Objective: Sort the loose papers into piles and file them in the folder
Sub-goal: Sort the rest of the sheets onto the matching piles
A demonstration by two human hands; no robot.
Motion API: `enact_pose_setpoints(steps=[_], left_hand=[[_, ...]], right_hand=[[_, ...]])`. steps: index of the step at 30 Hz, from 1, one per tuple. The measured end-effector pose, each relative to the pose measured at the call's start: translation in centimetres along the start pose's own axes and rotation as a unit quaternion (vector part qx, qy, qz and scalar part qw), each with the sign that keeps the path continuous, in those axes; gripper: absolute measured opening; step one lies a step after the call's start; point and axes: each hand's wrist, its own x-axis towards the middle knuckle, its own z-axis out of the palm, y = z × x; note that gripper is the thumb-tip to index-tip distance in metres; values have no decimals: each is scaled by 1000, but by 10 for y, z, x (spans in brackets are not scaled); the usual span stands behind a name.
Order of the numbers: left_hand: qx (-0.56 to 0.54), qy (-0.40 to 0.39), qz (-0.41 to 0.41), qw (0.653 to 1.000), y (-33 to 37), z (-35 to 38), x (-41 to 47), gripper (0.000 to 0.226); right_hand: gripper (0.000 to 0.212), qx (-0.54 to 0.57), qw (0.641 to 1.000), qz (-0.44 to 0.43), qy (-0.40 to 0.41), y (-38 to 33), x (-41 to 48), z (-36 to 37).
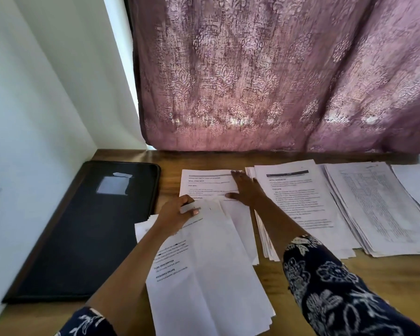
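Left hand (pixel 177 214) pinches the top edge of the near sheaf (pixel 204 275), thumb over the paper and fingers curled beneath. Judged purpose: to keep these fanned sheets together while one is dealt off. Right hand (pixel 246 190) lies flat with fingers straight and spread, grasping nothing, its palm pressing on the single sheet (pixel 206 183) that lies just beyond the sheaf. This looks like a sheet being seated or squared as the start of a new pile. Just right of that hand lies the text pile (pixel 298 202), its edges ragged, and beside it the table-print pile (pixel 374 207), the two overlapping slightly. A further stack (pixel 417 183) runs out of view at the right edge. The grouping suggests sorting by layout — judged well advanced but not finished, since the near sheaf is unsorted. The folder (pixel 87 229), black and closed, lies flat on the desk (pixel 386 275) to the left, close against the wall (pixel 34 117) and apart from the papers — no filing has begun. A purple curtain (pixel 277 81) hangs behind.
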Motion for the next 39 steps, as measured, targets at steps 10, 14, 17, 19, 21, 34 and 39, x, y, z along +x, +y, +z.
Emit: enact_pose_setpoints(steps=[10,14,17,19,21,34,39], left_hand=[[-43,-2,-44,998,-7,0,-5,11],[-57,-8,-46,997,-10,0,-6,11],[-67,-3,-45,997,-7,-1,-8,12],[-78,-14,-38,996,-4,-4,-9,14],[-89,-21,-24,996,-3,-10,-10,21],[-73,21,83,994,35,-26,-13,26],[-78,28,55,995,29,-13,-15,17]], right_hand=[[73,6,987,74,145,-22,-12,11],[86,273,920,201,197,-27,-23,16],[65,379,877,214,202,-25,-29,3],[38,363,895,179,188,-20,-35,-6],[14,373,895,144,199,-18,-45,-15],[24,376,924,57,24,-52,-143,-20],[19,575,809,113,34,-72,-173,7]])
